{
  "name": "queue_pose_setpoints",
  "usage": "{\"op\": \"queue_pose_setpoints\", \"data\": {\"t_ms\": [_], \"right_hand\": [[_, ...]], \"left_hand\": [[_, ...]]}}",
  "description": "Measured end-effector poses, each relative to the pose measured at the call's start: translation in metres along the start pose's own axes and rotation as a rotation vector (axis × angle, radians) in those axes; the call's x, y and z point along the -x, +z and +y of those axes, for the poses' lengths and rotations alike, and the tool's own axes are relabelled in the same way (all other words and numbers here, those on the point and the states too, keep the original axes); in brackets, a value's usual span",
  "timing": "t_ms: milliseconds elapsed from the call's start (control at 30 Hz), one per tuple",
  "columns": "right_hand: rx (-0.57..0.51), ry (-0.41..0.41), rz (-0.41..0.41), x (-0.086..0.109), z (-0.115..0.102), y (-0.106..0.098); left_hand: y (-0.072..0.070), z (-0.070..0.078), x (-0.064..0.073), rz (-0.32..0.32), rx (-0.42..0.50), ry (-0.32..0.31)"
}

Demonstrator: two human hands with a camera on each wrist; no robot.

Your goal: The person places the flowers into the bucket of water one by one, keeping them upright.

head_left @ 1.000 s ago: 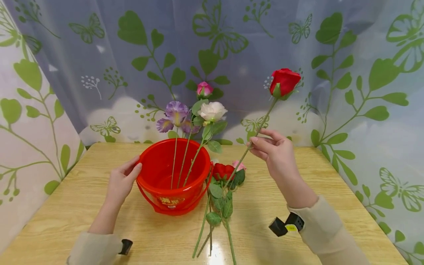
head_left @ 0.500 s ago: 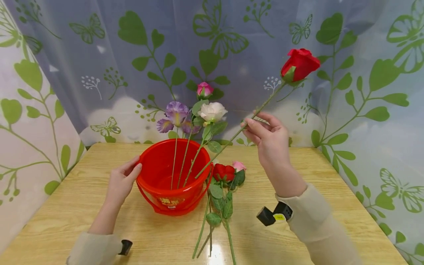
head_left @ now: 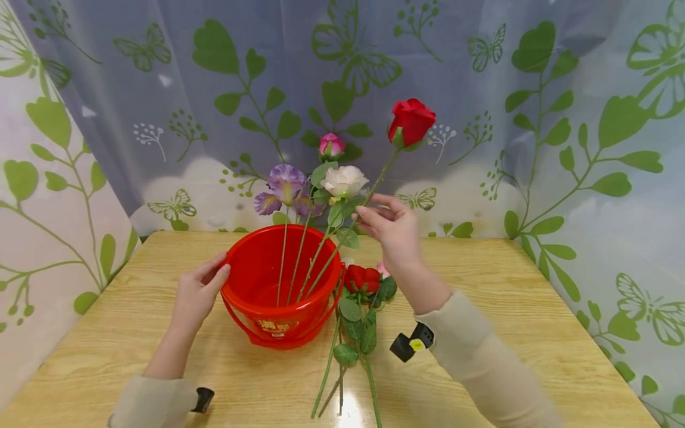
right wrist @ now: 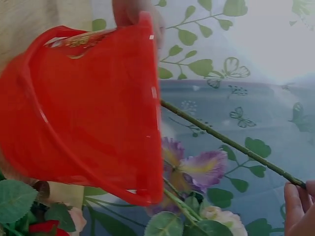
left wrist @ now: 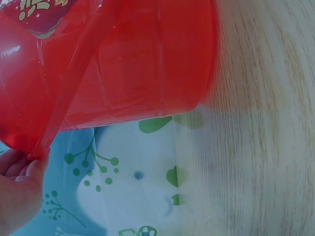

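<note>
My right hand (head_left: pixel 393 229) pinches the green stem of a red rose (head_left: pixel 411 123) between thumb and fingers. The stem slants down over the right rim of a red bucket (head_left: pixel 278 326), its lower end inside. In the right wrist view the stem (right wrist: pixel 231 143) runs from the fingers past the rim. With thumb and fingers, my left hand (head_left: pixel 198 291) grips the bucket's left rim; the left wrist view shows the fingertips at the rim by the handle (left wrist: pixel 74 78). A purple iris (head_left: pixel 286 183), a white rose (head_left: pixel 344 181) and a pink rosebud (head_left: pixel 331 145) stand in the bucket.
Right of the bucket, a red flower (head_left: pixel 362 278), a pink one (head_left: pixel 382 270) and several green stems (head_left: pixel 371 386) lie on the wooden table (head_left: pixel 471 279). A patterned curtain (head_left: pixel 214 119) hangs behind the table.
My right hand has carried the red rose leftward, and its stem's lower end has gone from outside the bucket to down inside it. The left hand and the bucket stay put.
</note>
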State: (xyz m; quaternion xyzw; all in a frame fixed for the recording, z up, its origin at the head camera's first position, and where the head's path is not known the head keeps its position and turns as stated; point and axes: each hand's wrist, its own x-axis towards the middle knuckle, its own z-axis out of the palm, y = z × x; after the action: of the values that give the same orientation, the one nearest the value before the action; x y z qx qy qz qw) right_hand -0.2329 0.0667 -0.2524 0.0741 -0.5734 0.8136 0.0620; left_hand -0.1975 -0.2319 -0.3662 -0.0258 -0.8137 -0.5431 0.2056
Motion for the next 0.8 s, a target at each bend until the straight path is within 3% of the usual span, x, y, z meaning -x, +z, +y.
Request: {"op": "queue_pose_setpoints", "data": {"t_ms": [367,600,800], "right_hand": [[0.182,-0.029,-0.101,0.000,0.037,0.017],[0.258,0.019,-0.157,0.001,0.059,0.023],[0.355,-0.003,-0.193,0.003,0.072,0.029]], "left_hand": [[-0.001,-0.001,-0.002,0.006,0.006,0.002],[-0.001,0.000,-0.002,0.007,-0.005,0.003],[-0.001,0.001,0.000,0.004,-0.030,0.000]]}}
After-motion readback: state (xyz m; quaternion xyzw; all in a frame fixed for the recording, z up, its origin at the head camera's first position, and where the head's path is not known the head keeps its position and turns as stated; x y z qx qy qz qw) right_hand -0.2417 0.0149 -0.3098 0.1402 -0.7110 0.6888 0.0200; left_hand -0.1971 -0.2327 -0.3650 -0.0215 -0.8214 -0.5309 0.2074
